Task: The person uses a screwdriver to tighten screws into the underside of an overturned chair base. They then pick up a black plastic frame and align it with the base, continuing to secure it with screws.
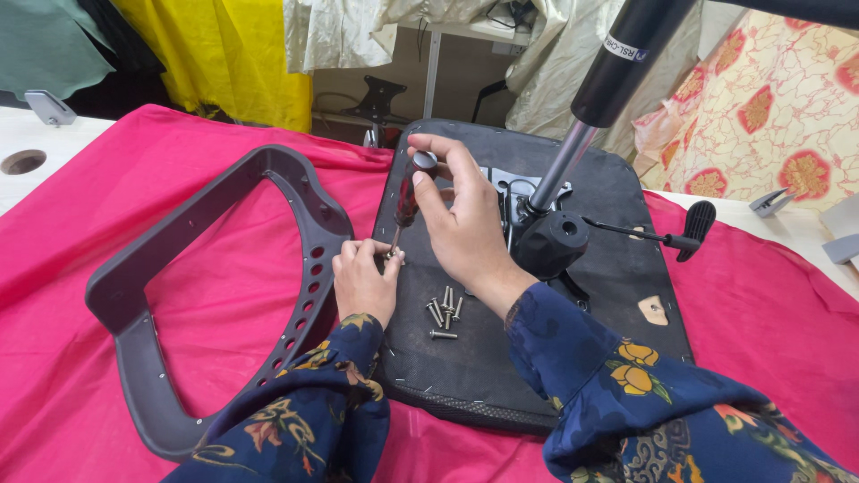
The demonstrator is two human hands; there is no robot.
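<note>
My right hand (pixel 463 224) grips a screwdriver (pixel 407 199) with a red and black handle, held nearly upright with its tip down on the underside of a black chair seat (pixel 465 358). My left hand (pixel 362 279) pinches a small screw at the tip of the screwdriver, near the seat's left edge. Several loose silver screws (pixel 444 313) lie on the seat just right of my left hand. Both sleeves are dark blue with a flower print.
A grey plastic chair back frame (pixel 192 233) lies on the red cloth (pixel 769 304) to the left, touching the seat. A gas lift cylinder (pixel 591 116) rises from the seat's mechanism, with a lever (pixel 667 234) pointing right. Fabrics hang behind.
</note>
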